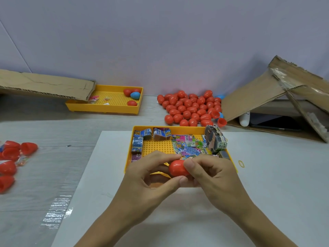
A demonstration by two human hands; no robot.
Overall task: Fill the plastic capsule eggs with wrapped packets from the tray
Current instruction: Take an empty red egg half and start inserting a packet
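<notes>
A red capsule egg [177,168] sits between both hands above the near edge of the yellow tray [179,128]. My left hand [147,182] pinches it from the left with thumb and fingers. My right hand [211,177] grips it from the right, thumb on top. Whether the egg's halves are fully joined is hidden by the fingers. The tray holds several wrapped packets [188,145]: blue ones along its far left side, a loose colourful heap in the middle, and a banded bundle [215,139] at its far right corner.
A pile of closed red eggs [190,107] lies behind the tray, with open halves [221,122] at its right. More red halves [10,157] lie at the left. A second yellow tray [106,107] stands at the back left. Cardboard [277,97] leans at the right. A yellow rubber band [241,164] lies nearby.
</notes>
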